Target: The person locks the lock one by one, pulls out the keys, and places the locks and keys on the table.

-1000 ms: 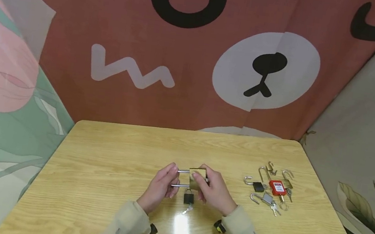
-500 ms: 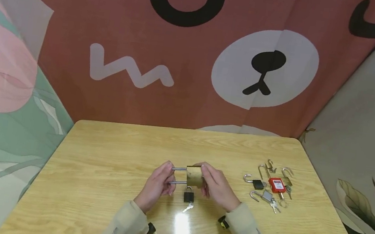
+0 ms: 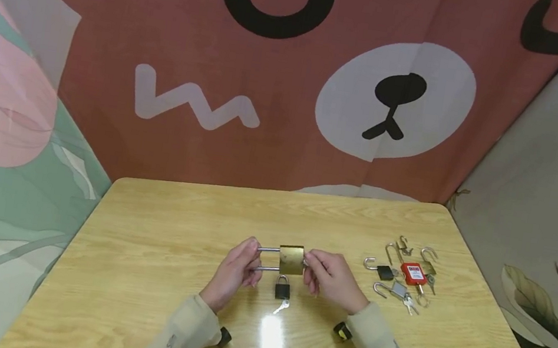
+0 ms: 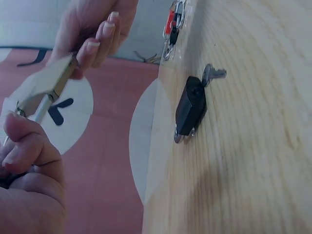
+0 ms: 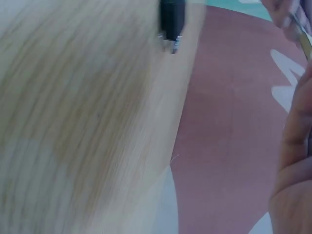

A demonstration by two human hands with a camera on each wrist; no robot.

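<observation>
A large brass padlock (image 3: pixel 291 259) is held sideways above the table, its long shackle pointing left. My left hand (image 3: pixel 236 269) grips the curved end of the shackle. At the other end, my right hand (image 3: pixel 334 277) pinches a key at the base of the lock body; the fingers hide most of that key. The left wrist view shows the brass lock body (image 4: pixel 51 83) edge-on between the two hands. Just below it, a small black padlock (image 3: pixel 282 290) lies on the table with a key (image 3: pixel 283 306) at its lower end.
On the right of the wooden table (image 3: pixel 170 224) lies a group of padlocks with raised shackles: a red one (image 3: pixel 412 273), a black one (image 3: pixel 385 273), a grey one (image 3: pixel 399 289) with keys, and brass ones. A patterned cloth hangs behind the table.
My right hand has slid off the brass lock body to the right and now pinches at its base. The left hand has kept its grip on the shackle, after shifting slightly left.
</observation>
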